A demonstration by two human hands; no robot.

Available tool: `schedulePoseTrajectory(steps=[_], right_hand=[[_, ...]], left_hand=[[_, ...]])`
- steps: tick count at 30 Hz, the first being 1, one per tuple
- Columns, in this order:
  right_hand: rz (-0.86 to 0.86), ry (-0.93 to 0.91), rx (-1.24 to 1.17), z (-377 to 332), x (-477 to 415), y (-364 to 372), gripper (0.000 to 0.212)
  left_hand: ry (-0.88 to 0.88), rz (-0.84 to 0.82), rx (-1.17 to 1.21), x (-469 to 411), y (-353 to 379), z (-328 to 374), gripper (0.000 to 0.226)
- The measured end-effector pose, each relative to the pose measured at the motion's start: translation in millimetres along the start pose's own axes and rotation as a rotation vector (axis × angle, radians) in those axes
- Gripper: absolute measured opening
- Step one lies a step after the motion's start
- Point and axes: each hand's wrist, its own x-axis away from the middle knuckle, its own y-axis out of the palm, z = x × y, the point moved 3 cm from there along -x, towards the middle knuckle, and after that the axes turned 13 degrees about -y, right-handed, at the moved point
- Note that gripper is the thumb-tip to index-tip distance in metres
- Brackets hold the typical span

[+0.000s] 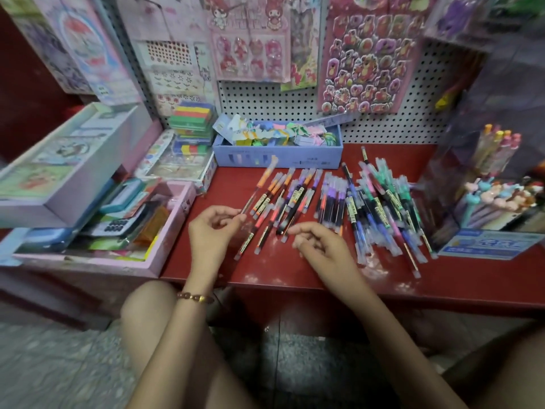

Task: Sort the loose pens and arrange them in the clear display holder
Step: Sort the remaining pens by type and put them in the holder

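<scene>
Many loose pens lie on the red shelf (283,271). Orange, pink and purple ones lie in rough rows (295,199) in the middle, and a mixed heap of blue, pink and green pens (383,205) lies to the right. My left hand (213,228) pinches the lower end of an orange pen (263,180), which slants up and away over the rows. My right hand (320,245) hovers low over the shelf with loosely curled fingers, its index tip beside a dark pen, and holds nothing. The clear display holder (442,184) stands at the far right with several cartoon-topped pens inside.
A blue box (277,160) of paper items sits behind the pens against the pegboard (265,101). A pink tray (174,234) with calculators and cases borders the shelf on the left. Sticker sheets hang above. My knees are below the shelf's front edge.
</scene>
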Motion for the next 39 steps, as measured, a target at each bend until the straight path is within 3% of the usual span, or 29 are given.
schedulePoseTrajectory(steps=[2, 8, 12, 19, 25, 31, 34, 39], right_hand=[[0.016, 0.041, -0.094, 0, -9, 9, 0.022], [0.212, 0.057, -0.165, 7, -28, 23, 0.011], [0.217, 0.109, -0.119, 13, -18, 11, 0.027], [0.198, 0.117, -0.077, 14, 4, -22, 0.021], [0.213, 0.152, -0.094, 13, 13, -31, 0.019], [0.181, 0.076, -0.051, 2, 13, -30, 0.012], [0.254, 0.006, -0.072, -9, 12, -36, 0.01], [0.375, -0.083, -0.118, -22, 8, -55, 0.012]], left_hand=[[-0.003, -0.115, 0.061, 25, 8, 9, 0.019], [0.096, -0.404, -0.068, 51, 26, 23, 0.022], [0.171, -0.273, -0.231, 9, 31, 12, 0.024], [0.098, -0.18, -0.541, -50, 47, -13, 0.029], [-0.068, -0.194, -0.443, -61, 50, -17, 0.027], [0.019, -0.118, -0.235, -24, 39, 10, 0.02], [0.14, -0.275, -0.17, 20, 54, 32, 0.03], [0.216, -0.558, -0.135, 88, 99, 45, 0.018]])
